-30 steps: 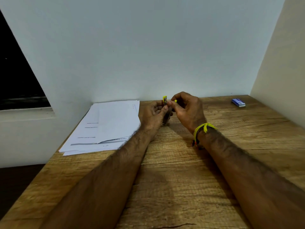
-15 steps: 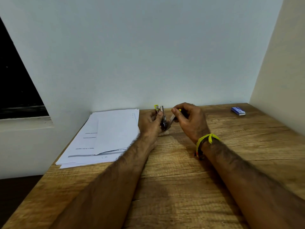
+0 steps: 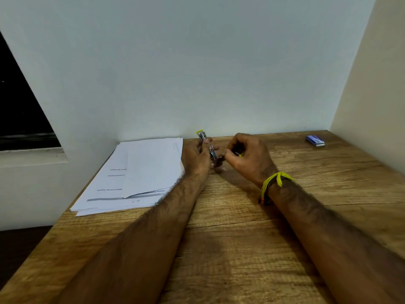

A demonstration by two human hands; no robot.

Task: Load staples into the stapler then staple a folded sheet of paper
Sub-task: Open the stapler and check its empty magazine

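Stapler [image 3: 207, 145] tilted further; right hand [image 3: 247, 157] hides contents (blurred).

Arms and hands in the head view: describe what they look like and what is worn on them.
Both forearms are bare, with no sleeves in view, and both show dark hair. The left hand wears nothing visible: no ring, watch or glove. The right hand is also ungloved; at its wrist sits a knotted yellow thread band, with a darker band holding small red-orange bits just beneath.
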